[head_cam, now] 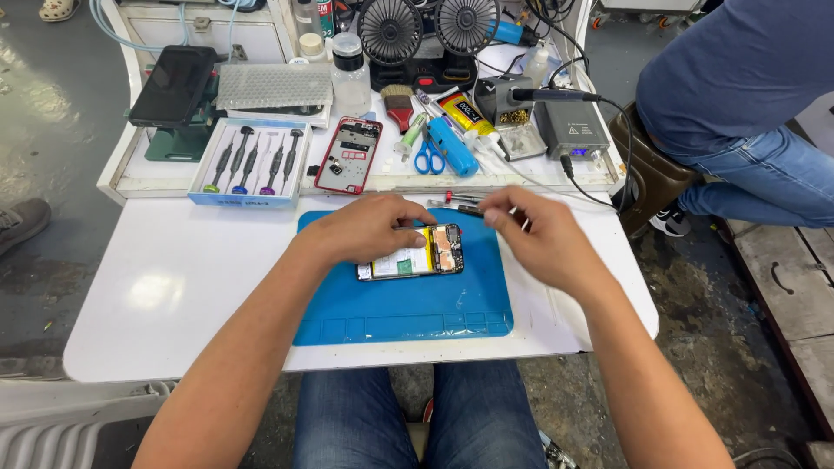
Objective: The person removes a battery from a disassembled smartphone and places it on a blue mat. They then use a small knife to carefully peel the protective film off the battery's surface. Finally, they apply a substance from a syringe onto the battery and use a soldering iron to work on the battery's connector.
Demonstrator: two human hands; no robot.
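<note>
Head view, phone repair at the worktop (174,287). My left hand (369,227) lies flat over the opened phone (415,257), its grip pressed down on the upper edge to pin the phone in place; the fingers are together, not wrapped around it. The phone rests back-open on the blue mat (408,304), near the mat's middle, with its battery label and the copper-coloured board end facing up. My right hand (543,239) hovers just beside the phone's right end, fingertips pinched together; a thin dark tool (465,208) shows near them, but I cannot tell whether the pinch is clamped on it or on some smaller part.

To do this step well, I judge that the left hand should keep even downward pressure so that the phone does not slide on the mat, while the right hand works from the wrist in small motions, staying clear of the exposed board.

Behind the mat: a tray of screwdrivers (252,162), a red phone frame (349,155), blue scissors (428,159), two small fans (427,28). Another person's leg (764,174) sits at the right.
</note>
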